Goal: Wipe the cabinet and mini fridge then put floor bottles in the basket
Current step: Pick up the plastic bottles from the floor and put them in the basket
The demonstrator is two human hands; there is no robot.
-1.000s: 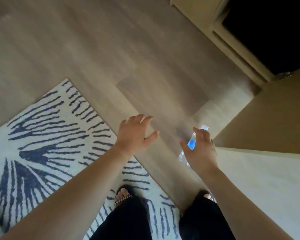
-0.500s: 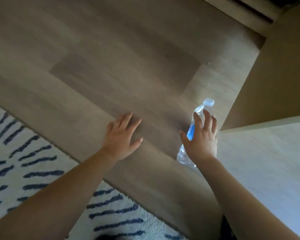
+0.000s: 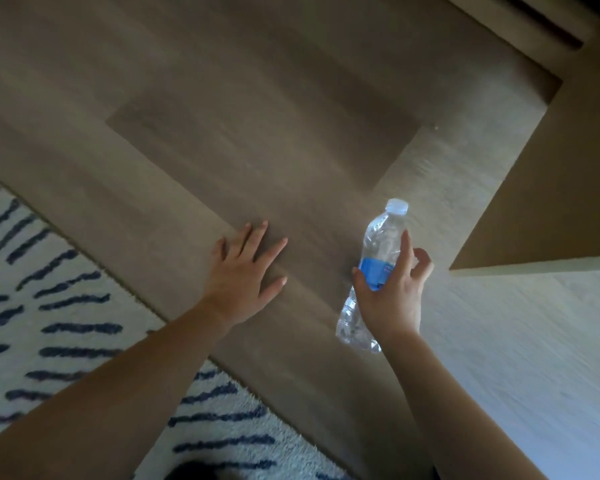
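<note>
One plank floor [image 3: 257,116], striped rug [image 3: 49,323], clear bottle [image 3: 383,237]

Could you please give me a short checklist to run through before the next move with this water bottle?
1. Grip: the right hand has its thumb and fingers round the bottle at the blue label. Ok.
2. Cap in place on the bottle. Ok.
3. Left hand free: its fingers are spread over the floor and it holds nothing. Ok.
4. Bottle lifted off the floor. Cannot tell.
5. Basket located: not in view. Cannot tell.
</note>
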